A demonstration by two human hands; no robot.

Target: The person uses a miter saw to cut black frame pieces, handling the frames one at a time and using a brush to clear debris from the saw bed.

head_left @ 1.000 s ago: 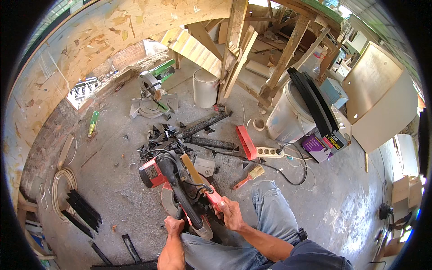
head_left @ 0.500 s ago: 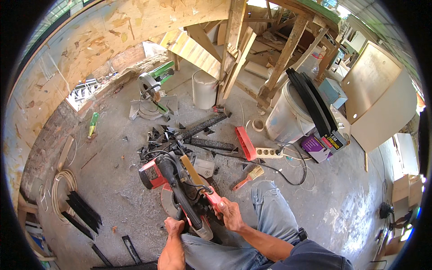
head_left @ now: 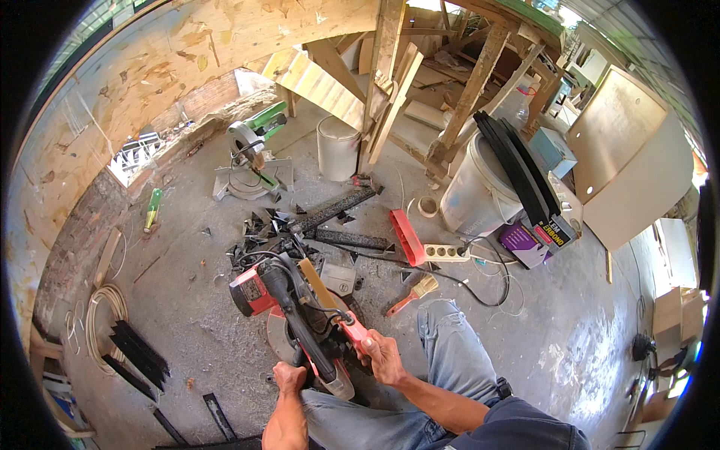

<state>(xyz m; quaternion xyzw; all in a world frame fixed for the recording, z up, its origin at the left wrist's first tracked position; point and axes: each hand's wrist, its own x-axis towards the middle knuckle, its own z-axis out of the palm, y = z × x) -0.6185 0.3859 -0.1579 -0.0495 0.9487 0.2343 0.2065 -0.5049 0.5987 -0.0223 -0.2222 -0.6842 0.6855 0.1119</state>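
Note:
A red and black miter saw stands on the concrete floor right in front of my knees. My right hand is wrapped round its red handle. At the left side of the saw's base, my left hand is closed in a fist, thumb near a dark knob; what its fingers grip is hidden. The curved metal table of the saw shows partly under the saw head. Just beyond the saw lies a pile of small black offcuts with longer dark strips.
A paintbrush, a power strip and a red piece lie to the right, cables running between. Black strips and a coiled hose lie left. Farther stand a green saw and a white bucket.
The view has shifted very slightly. Both hands stay where they were on the saw, and nothing was picked up or let go.

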